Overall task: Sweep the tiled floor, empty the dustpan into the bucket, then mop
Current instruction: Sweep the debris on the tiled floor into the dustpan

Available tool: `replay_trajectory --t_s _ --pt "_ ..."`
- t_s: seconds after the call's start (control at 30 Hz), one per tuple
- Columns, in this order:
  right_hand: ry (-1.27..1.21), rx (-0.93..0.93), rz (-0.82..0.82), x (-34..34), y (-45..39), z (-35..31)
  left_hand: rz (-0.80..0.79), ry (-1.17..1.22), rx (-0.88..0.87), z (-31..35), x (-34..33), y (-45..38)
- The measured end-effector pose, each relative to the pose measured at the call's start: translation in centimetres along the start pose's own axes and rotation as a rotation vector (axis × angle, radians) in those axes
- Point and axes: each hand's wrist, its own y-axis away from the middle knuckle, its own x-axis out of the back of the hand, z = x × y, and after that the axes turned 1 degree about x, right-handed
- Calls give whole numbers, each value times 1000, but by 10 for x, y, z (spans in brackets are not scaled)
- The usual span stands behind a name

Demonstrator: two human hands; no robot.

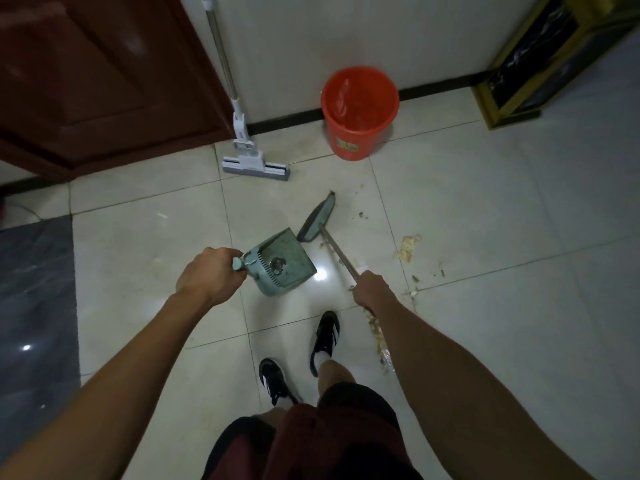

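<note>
left hand: the left hand (207,275) is gripping the handle of the teal dustpan (282,263), fingers curled tight around it, holding it tilted just above the tiles

right hand: the right hand (372,289) is clenching the thin metal handle of the broom (317,218), which is running up and away to the head

broom: the teal head is sitting just beyond the dustpan's far corner, angled, looking like it's touching or nearly touching the floor (485,209), can't really tell which

dustpan: the open side is facing toward the broom head, and there's something small and round lying inside it, too blurry to call

debris: yellowish crumbs and scraps (408,247) are lying scattered on the tiles to the right of the broom handle, and more bits are trailing down beside the right forearm

bucket: the orange bucket (360,112) is standing upright against the white wall, well apart from the dustpan

mop: the white and grey mop (254,164) is leaning by the wall next to the dark red door (104,81), its flat head resting on the floor left of the bucket

feet: black sneakers with white stripes (325,337) are standing on the tiles below the hands
</note>
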Motion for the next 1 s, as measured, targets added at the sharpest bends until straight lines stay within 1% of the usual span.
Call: replay_trajectory --t_s 0.23,0.4,0.53,0.67,0.83,0.93,1.0 --pt "-123 -144 51 -49 64 60 -28 -64 -162 9 -18 18" --pt "-210 -209 86 -91 116 97 -26 -113 -263 6 -30 43" --pt "-193 -252 145 -117 153 120 -24 -120 -323 1 -38 57" --pt "-244 -353 179 -129 179 123 -18 -130 -381 -2 -43 69" --pt "-294 -351 219 -141 193 119 -9 -155 -443 -3 -44 76" --pt "-375 -330 229 -136 190 108 -2 -152 -455 -2 -39 78" --pt "-385 -315 237 -129 185 100 -5 -142 -457 -2 -36 76"
